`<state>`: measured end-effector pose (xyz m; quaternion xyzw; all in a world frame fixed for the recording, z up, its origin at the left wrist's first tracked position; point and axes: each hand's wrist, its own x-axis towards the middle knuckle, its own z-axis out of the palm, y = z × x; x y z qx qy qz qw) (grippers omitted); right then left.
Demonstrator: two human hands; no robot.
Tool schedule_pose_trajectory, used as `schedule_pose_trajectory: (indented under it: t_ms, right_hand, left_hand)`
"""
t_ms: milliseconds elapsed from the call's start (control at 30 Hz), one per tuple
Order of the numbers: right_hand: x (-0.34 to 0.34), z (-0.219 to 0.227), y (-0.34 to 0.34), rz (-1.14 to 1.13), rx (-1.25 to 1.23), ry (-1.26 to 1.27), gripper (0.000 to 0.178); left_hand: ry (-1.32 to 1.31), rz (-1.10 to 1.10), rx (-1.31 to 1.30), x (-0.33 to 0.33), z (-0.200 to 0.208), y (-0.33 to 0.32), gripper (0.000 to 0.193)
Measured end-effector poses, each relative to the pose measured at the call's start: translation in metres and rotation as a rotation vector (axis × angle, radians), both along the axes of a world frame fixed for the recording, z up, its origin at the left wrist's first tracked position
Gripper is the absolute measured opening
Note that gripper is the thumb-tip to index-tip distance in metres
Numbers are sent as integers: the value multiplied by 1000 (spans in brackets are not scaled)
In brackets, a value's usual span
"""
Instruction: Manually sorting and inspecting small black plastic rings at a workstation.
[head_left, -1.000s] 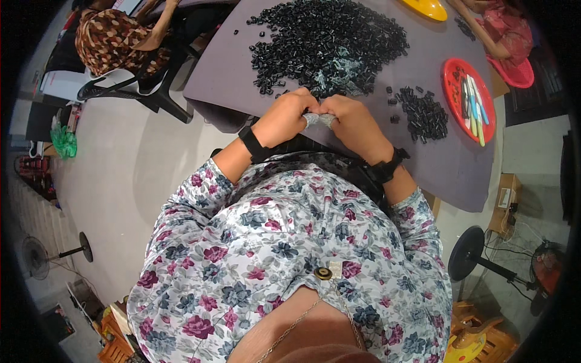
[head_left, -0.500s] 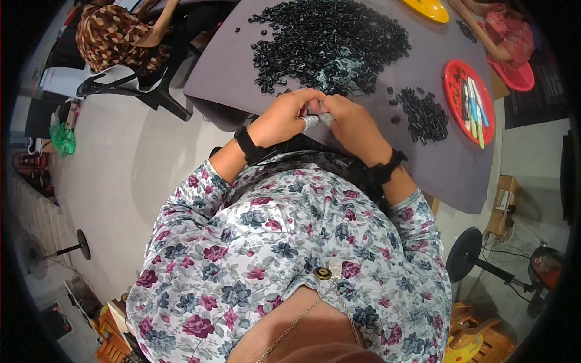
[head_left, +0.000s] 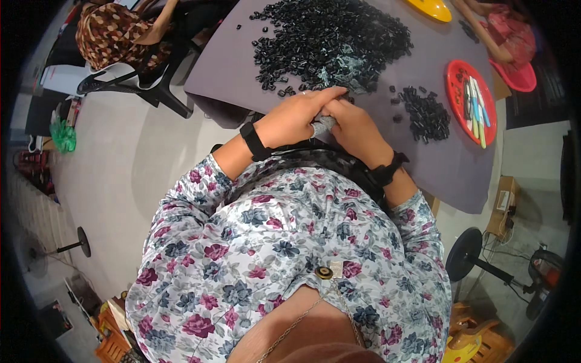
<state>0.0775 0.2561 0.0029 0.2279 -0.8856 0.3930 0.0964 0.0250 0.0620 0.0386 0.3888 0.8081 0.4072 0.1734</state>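
Note:
My left hand (head_left: 290,118) and my right hand (head_left: 357,127) meet at the near table edge, their fingers closed against each other. The left index finger reaches across the top of the right fingers. Silvery-grey wrapping (head_left: 323,124) shows at the thumbs, between the two hands. Whatever the fingertips pinch, if anything, is hidden. Just beyond them lies a big heap of small black tube-like pieces (head_left: 327,36), with a patch of pale bluish-grey bits (head_left: 344,65) on its near side. To the right of my hands is a smaller pile of black pieces (head_left: 426,115).
A red plate (head_left: 454,91) holding knives (head_left: 475,106) and dark bits stands on the right of the grey-covered table (head_left: 466,175). A yellow plate (head_left: 433,8) is at the far edge. Other people sit at far left and far right. A black chair (head_left: 157,97) stands left.
My hands have drawn together. The left fingers have extended rightward over the right hand, and the gap between the wrapped thumbs has closed.

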Motion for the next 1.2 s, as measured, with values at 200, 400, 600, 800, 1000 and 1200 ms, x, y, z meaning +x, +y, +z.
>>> schedule_pose_trajectory:
  t_ms: [200,400,600,800,1000,1200]
  right_hand:
    - [-9,1,-11,-43,-25,50,27]
    - [-15,-1,-2,45,12,27,22]
    - [-10,4,-4,1,57,3,19]
    - [-17,-4,1,56,-79,-46,22]
    - [-13,1,8,-7,-163,-219,24]
    - [-11,7,10,-42,-197,-283,18]
  left_hand:
    - [-167,35,131,-15,-20,-10,88]
    - [-96,32,125,-14,-20,-14,78]
    - [59,59,133,-12,-19,-12,68]
    - [88,94,211,-15,-28,-14,68]
    - [254,88,84,-9,-26,-16,47]
    - [418,80,-61,-9,-30,-15,35]
